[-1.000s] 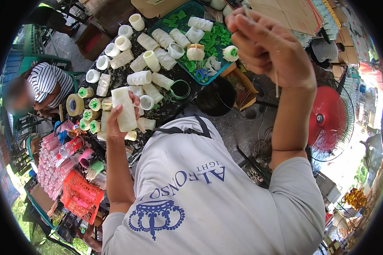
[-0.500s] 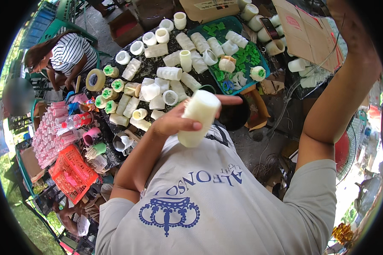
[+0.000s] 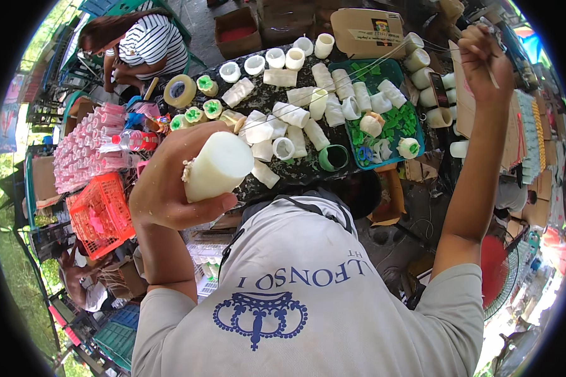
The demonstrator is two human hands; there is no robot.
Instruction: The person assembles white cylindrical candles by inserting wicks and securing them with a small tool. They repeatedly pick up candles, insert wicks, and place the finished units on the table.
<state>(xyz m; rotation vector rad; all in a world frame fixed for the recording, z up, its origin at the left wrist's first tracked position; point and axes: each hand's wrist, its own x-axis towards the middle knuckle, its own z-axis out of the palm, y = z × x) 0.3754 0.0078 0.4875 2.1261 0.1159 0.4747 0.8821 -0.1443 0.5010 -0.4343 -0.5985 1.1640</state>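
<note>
My left hand grips a thick white wax cylinder, its smooth flat end facing up and right. A small ragged, crumbly bit shows on the cylinder's side beside my fingers. My right hand is raised at the upper right with its fingers curled closed. A thin string runs from beside it, over the table, toward my left hand; where its left end is fixed is hidden. Beyond my left hand, several white wax cylinders and hollow cups lie or stand on the dark table.
A teal tray with green pieces is at the table's right. A tape roll, a red crate and bundled pink tubes are at left. Another person sits far left. Cardboard lies behind; a fan stands at right.
My left hand has moved left and closer to the camera with the wax cylinder, turning its end toward me. My right hand has come fully into view, with the string stretched across. The view has shifted.
</note>
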